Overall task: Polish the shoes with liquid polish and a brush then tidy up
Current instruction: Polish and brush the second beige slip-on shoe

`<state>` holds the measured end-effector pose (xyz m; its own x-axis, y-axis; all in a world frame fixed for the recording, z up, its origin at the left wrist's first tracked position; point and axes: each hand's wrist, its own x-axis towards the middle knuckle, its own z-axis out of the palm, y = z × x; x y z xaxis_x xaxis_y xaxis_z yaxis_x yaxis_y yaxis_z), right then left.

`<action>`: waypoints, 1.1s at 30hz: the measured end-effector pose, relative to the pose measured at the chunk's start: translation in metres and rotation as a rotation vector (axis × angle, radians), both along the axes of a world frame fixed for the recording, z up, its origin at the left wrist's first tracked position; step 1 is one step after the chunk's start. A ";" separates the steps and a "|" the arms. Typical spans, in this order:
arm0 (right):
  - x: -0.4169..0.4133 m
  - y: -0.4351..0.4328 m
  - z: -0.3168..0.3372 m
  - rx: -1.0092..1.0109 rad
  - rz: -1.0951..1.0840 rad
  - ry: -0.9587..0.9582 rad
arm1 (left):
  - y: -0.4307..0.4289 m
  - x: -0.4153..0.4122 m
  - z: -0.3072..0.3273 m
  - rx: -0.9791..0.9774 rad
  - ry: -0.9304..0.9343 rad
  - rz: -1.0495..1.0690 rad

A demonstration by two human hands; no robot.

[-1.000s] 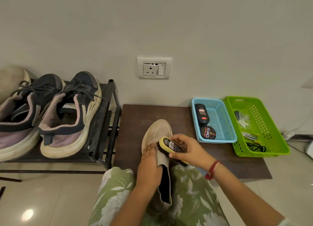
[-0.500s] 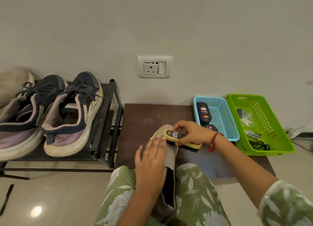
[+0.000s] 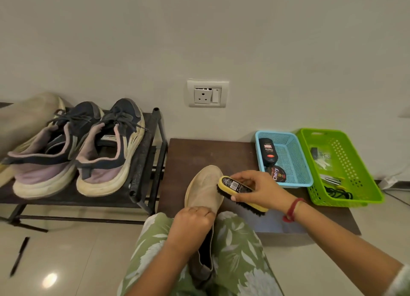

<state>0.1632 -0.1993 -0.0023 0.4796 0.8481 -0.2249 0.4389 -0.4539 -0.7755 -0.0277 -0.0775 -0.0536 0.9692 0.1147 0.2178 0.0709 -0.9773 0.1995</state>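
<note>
Brushing step in hand: left hand grips shoe at its throat, heel in lap, toe over table; right hand clasps brush, bristles at shoe's right flank; next move likely needs firm bracing, even strokes.

one head-worn view looks forward and down, close over the lap.

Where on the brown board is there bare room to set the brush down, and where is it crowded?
Free: on the brown board, the far stretch between the shoe rack and the blue basket, beyond the tan shoe; also its near-right corner by the green basket. Crowded: the blue basket's left side, holding the polish bottle and tin.
</note>
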 end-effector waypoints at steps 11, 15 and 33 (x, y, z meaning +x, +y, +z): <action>0.026 0.050 -0.037 -0.175 0.078 -0.223 | -0.009 -0.002 -0.009 0.013 -0.131 -0.011; 0.003 0.043 -0.030 -0.292 0.442 0.140 | -0.013 -0.005 -0.007 -0.025 -0.074 -0.007; 0.020 0.072 -0.031 -0.361 0.505 -0.202 | -0.012 -0.010 -0.004 -0.032 -0.056 0.023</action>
